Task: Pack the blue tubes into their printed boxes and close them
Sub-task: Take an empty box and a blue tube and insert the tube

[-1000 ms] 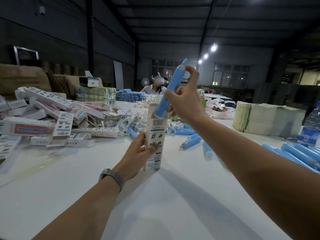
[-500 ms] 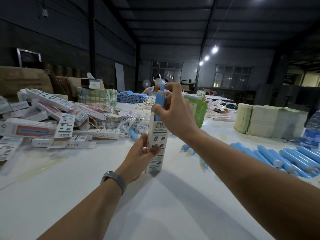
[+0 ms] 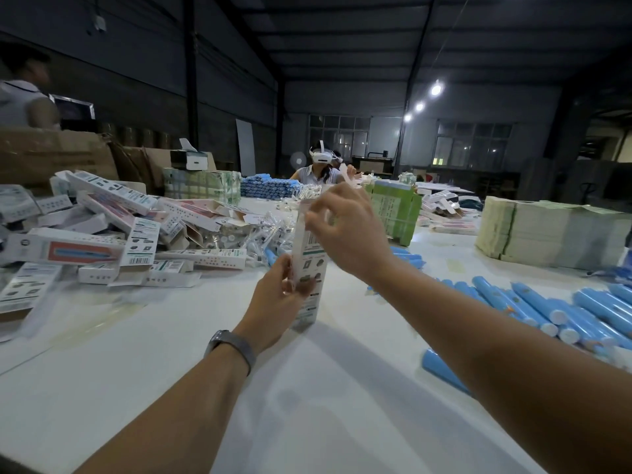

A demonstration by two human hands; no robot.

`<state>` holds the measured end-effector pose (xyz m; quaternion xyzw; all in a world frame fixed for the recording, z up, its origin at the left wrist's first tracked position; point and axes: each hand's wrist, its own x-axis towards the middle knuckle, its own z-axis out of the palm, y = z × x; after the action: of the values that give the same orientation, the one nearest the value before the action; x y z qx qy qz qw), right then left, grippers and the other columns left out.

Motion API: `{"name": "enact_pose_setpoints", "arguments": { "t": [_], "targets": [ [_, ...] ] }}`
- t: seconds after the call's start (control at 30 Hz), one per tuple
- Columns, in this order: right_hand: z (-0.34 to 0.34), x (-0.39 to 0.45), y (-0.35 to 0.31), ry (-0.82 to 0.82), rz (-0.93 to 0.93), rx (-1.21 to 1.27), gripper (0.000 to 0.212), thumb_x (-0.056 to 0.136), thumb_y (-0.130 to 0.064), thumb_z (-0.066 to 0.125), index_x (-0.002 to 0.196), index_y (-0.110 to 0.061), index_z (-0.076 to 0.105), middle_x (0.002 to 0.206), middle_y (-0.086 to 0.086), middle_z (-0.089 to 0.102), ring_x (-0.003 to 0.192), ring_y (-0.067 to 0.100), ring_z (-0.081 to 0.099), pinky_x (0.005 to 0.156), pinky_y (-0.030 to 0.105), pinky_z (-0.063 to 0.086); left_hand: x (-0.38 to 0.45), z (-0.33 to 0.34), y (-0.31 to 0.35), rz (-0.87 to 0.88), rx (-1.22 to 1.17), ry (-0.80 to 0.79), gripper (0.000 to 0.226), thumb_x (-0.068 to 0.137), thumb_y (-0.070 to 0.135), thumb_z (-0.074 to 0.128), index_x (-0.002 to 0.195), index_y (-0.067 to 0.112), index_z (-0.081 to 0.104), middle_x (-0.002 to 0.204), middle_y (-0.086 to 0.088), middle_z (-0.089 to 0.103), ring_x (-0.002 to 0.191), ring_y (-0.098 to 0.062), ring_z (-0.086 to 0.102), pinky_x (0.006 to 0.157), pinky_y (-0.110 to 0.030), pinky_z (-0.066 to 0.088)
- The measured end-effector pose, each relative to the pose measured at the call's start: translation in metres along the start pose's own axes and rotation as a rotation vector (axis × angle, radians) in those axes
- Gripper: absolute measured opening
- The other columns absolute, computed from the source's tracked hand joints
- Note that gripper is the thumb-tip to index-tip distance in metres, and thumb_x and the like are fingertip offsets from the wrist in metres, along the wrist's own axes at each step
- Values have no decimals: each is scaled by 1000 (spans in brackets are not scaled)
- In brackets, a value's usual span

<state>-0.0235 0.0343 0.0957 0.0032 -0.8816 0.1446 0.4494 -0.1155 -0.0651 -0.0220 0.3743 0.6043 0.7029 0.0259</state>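
Holding the box point(image 3: 307, 285) upright mid-table with the left hand point(image 3: 277, 302) gripping its side, right hand point(image 3: 345, 230) pinching the top flap, probably closing it, needing a fold and tuck next, more tubes point(image 3: 533, 302) waiting at right.

Dim hall, bright tabletop, soft edges.

Three ceiling lamps point(image 3: 420, 106) glare in the upper right of the frame, each with a small halo, while the roof and walls around them stay near black. The white table point(image 3: 178, 364) in the lower half catches the most light, and my forearms throw broad, soft shadows across it. My right hand point(image 3: 345, 230) is smeared with motion blur at mid-frame. The wide lens bends the wall lines at the left and right edges.
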Motion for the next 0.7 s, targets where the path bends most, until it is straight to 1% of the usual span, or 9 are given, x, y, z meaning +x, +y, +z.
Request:
{"name": "enact_pose_setpoints", "arguments": {
  "t": [0.13, 0.17, 0.23, 0.3, 0.37, 0.43, 0.53, 0.63, 0.7],
  "targets": [
    [10, -9, 10, -107, 41, 5, 23, 96, -33, 56, 108, -26, 73, 128, -1, 45, 122, 19, 33, 100, 31, 28, 8, -8, -9, 44, 189, 250, 20, 89, 15, 70, 96, 22, 52, 85, 4, 69, 71, -20, 69, 56, -36, 58],
    [12, -9, 13, -138, 55, 33, 24, 96, -32, 56, 114, -27, 71, 130, -1, 44, 124, 20, 33, 101, 32, 28, 9, -9, -10, 55, 252, 290, 20, 90, 16, 69, 97, 24, 51, 87, 6, 69, 71, -13, 69, 55, -32, 56],
    [19, -11, 18, -171, 83, 106, 30, 96, -28, 56, 125, -28, 63, 133, -1, 43, 127, 20, 36, 104, 35, 31, 10, -10, -10, 82, 346, 354, 22, 92, 18, 68, 98, 27, 49, 90, 12, 66, 70, 2, 65, 52, -11, 46],
    [29, -13, 27, -117, 151, 176, 34, 95, -21, 56, 128, -24, 59, 131, 0, 48, 123, 22, 45, 105, 40, 38, 11, -12, -10, 92, 360, 423, 23, 93, 20, 67, 100, 27, 46, 94, 10, 64, 73, -1, 62, 52, -4, 41],
    [41, -16, 39, -122, 254, 168, 32, 93, -17, 57, 125, -20, 61, 128, 3, 51, 117, 23, 51, 103, 43, 41, 13, -16, -11, 75, 362, 496, 23, 95, 21, 65, 102, 25, 44, 100, 5, 63, 80, -15, 60, 52, -5, 38],
    [59, -22, 53, -297, 309, 31, 35, 92, -17, 57, 126, -19, 60, 131, 7, 52, 120, 26, 50, 104, 41, 40, 15, -19, -13, 51, 371, 543, 23, 95, 21, 64, 102, 21, 43, 100, 3, 62, 83, -22, 58, 57, -14, 38],
    [88, -33, 62, -583, 329, -146, 49, 93, -18, 52, 141, -26, 47, 143, 7, 45, 130, 30, 40, 105, 43, 40, 17, -19, -18, 31, 360, 560, 23, 95, 20, 65, 101, 21, 43, 93, 8, 59, 85, -24, 59, 70, -30, 46],
    [110, -31, 53, -684, 270, -208, 63, 87, -14, 51, 146, -31, 39, 143, 5, 44, 127, 34, 38, 98, 46, 42, 21, -19, -19, 30, 325, 571, 24, 94, 19, 66, 102, 24, 43, 87, 16, 57, 87, -23, 60, 79, -35, 53],
    [122, -30, 39, -710, 162, -307, 49, 85, -20, 54, 134, -25, 52, 132, 6, 51, 120, 36, 42, 92, 46, 45, 22, -20, -19, 31, 324, 591, 25, 93, 20, 66, 101, 25, 43, 85, 19, 55, 88, -23, 62, 81, -36, 54]
  ]
}}
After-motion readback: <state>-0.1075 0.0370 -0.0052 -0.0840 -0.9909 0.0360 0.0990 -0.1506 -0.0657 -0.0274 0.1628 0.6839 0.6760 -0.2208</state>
